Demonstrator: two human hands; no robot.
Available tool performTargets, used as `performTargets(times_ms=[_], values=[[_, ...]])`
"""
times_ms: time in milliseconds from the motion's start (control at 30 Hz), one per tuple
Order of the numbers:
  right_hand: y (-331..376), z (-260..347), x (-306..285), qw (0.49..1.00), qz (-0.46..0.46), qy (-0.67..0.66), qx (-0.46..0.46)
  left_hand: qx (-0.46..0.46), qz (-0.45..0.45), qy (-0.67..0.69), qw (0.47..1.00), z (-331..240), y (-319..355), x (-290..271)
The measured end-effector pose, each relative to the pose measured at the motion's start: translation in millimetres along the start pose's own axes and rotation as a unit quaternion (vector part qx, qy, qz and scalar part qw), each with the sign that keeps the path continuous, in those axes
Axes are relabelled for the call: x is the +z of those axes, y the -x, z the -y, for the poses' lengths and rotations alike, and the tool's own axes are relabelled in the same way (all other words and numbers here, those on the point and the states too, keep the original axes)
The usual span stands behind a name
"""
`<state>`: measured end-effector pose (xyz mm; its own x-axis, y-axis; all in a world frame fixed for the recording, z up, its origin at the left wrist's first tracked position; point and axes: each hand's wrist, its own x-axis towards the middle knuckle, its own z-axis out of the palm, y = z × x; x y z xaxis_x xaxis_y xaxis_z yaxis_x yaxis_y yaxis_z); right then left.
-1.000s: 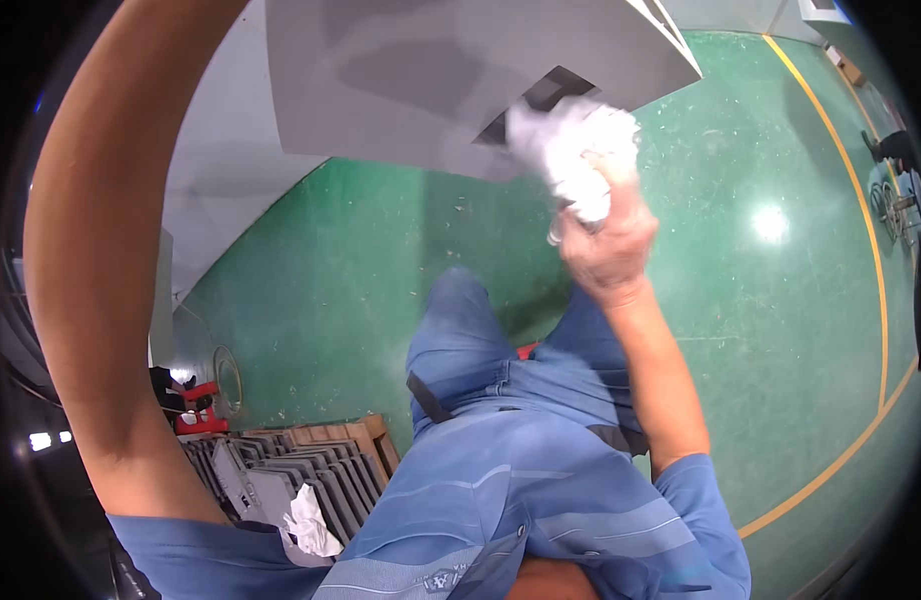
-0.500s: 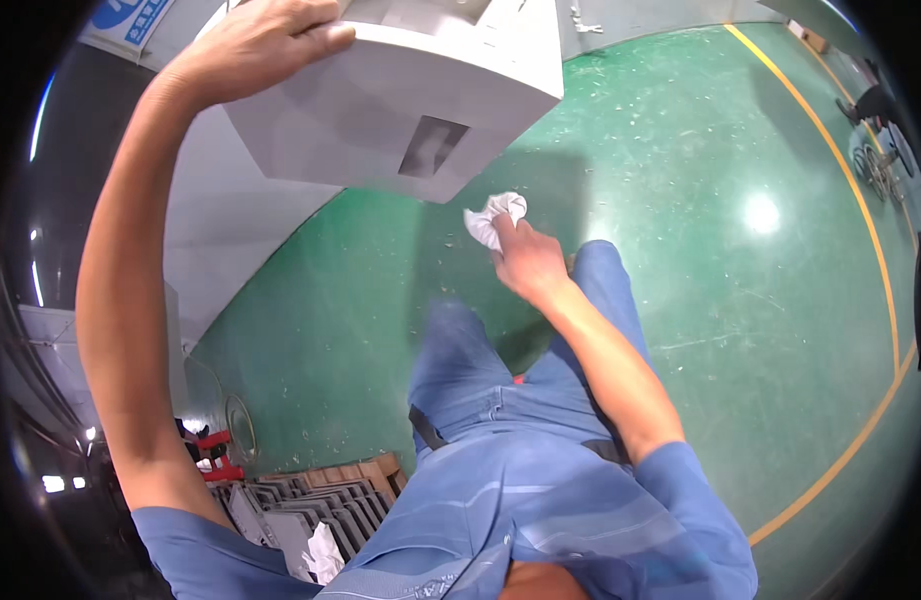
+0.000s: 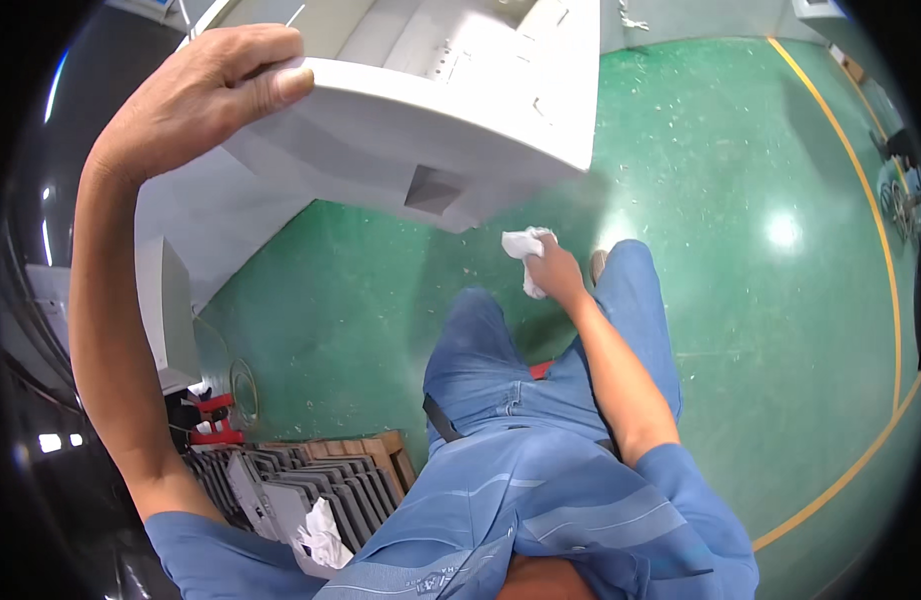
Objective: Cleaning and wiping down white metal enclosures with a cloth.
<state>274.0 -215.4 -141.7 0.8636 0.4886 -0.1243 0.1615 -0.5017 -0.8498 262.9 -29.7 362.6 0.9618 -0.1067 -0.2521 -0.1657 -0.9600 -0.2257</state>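
My left hand (image 3: 206, 95) is closed over the upper edge of a large white housing (image 3: 351, 150), thumb on the near side and fingers toward the inside. Slots and ribs show in the housing's open interior, and a square recess (image 3: 433, 190) sits in its near face. Low over the floor, my right hand (image 3: 559, 275) grips a crumpled white cloth (image 3: 524, 244). The cloth hangs from the fingers, apart from the housing and close to my right knee.
Several grey panels (image 3: 356, 490) stand in a row by a wooden pallet (image 3: 386, 450) at the lower left, a second white cloth (image 3: 324, 535) on them. Nearby are red metal parts (image 3: 216, 420) and a coiled hose (image 3: 243, 392). Yellow lines (image 3: 886, 270) cross the green floor (image 3: 761, 330).
The whole view has shifted, and more of the housing's interior shows. My right hand with the cloth appears farther right and lower, while my left hand keeps its hold on the edge.
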Motion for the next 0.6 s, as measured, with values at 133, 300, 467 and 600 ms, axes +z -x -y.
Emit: performTargets(times_ms=[133,300,467,600], values=[[9,2,-15,0.891,0.041,-0.379,0.246,-0.007,0.025,0.037,0.999,8,33,7],[8,11,-71,0.78,0.096,-0.606,0.123,-0.052,-0.023,0.067,0.996,38,84,20],[24,43,-126,0.689,0.164,-0.701,0.083,-0.261,-0.013,0.089,0.961,56,111,14],[1,-33,-85,0.727,0.106,-0.644,0.214,-0.153,-0.187,0.195,0.951,9,24,20]])
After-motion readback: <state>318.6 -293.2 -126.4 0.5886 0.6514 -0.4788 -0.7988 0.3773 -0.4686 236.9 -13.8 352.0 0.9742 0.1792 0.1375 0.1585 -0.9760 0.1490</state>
